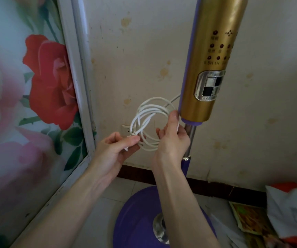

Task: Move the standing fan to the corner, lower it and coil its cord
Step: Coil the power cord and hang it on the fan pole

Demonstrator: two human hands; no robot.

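The standing fan stands close to the wall: its gold control column [210,59] with buttons rises at upper right, a chrome pole [191,138] drops from it to a round purple base [140,217] on the floor. Its white cord [149,111] hangs in several loops just left of the column. My left hand [115,149] pinches the bunched loops and the plug end at the coil's lower left. My right hand [172,138] grips the coil's right side, thumb up against the column's bottom edge.
A sliding door with a rose print [36,97] and white frame [79,83] fills the left. The stained wall [135,56] carries a socket [125,130] behind the coil. Papers and a red bag [287,212] lie on the floor at lower right.
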